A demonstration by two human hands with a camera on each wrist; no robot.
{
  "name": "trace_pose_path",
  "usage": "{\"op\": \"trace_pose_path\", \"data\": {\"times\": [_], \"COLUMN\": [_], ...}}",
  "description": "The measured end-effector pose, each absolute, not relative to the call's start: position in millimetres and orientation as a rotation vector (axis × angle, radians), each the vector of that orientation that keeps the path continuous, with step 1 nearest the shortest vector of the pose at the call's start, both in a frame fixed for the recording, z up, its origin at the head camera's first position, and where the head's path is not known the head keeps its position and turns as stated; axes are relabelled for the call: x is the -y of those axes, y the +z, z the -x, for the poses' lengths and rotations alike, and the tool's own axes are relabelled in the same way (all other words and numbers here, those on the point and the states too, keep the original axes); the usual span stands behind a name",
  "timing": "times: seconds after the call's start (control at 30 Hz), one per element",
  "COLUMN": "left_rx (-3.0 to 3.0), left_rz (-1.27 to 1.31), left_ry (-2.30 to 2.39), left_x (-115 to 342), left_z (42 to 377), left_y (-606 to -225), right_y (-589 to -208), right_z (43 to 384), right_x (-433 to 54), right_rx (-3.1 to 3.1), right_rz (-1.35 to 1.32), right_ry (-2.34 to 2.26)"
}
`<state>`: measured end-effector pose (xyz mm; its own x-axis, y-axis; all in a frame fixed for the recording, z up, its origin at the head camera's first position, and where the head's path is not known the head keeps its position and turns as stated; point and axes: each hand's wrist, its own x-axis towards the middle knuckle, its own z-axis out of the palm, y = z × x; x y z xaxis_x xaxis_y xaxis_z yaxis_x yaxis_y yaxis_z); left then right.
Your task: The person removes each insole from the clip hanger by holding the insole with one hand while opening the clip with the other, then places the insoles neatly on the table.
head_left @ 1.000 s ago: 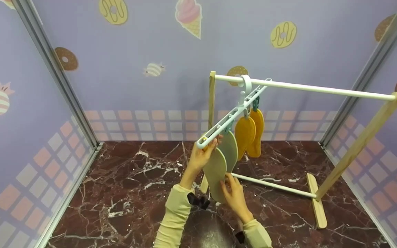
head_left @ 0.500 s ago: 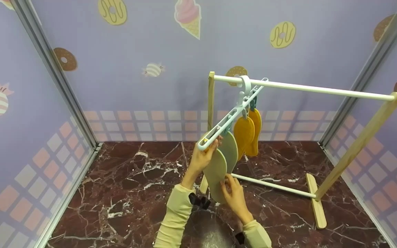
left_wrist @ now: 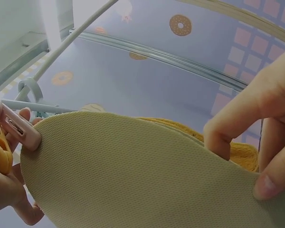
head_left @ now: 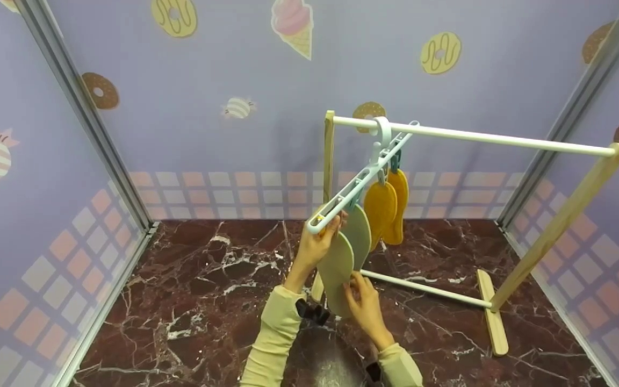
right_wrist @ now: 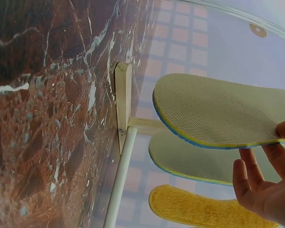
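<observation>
At the near end of the white hanger (head_left: 342,201), the left hand (head_left: 315,244) has its grip clamped on a pink clip (left_wrist: 23,130), which sits over the top end of a beige insole (head_left: 335,271). Lower down, the right hand (head_left: 364,303) pinches that insole's edge between thumb and fingers, probably to steady it for the clip. The hanger hooks over the rack's rail (head_left: 481,138), presumably so that things hang clear of the tabletop (head_left: 180,301); a second beige insole (head_left: 361,236) and two orange insoles (head_left: 380,212) hang behind.

Only the left wrist view shows the pink clip clearly, with a yellow clip (left_wrist: 0,151) beside it; whether the pink one bites firmly, I cannot tell. The right wrist view alone reveals the insole's blue-and-yellow layered edge, while the head view gives the whole rack.
</observation>
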<state>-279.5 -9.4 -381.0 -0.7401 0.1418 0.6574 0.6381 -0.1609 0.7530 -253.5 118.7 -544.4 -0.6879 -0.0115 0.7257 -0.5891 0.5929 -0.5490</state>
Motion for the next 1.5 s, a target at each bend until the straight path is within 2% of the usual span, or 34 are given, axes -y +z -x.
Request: {"op": "trace_pose_path", "data": {"times": [0.6, 1.07, 1.5], "left_rx": [1.77, 1.722, 1.672], "left_rz": [0.869, 0.859, 0.869], "left_ry": [-1.956, -1.986, -2.027], "left_x": [9, 8, 7], "left_z": [275, 293, 290], "left_y": [-373, -394, -390], "right_y": [-546, -547, -550], "right_z": [253, 251, 249], "right_x": [-120, -122, -124], "right_rx": [2.148, 2.137, 2.147], "right_rz": [-0.44, -0.464, -0.456], "right_ry": [1.089, 1.124, 1.067]}}
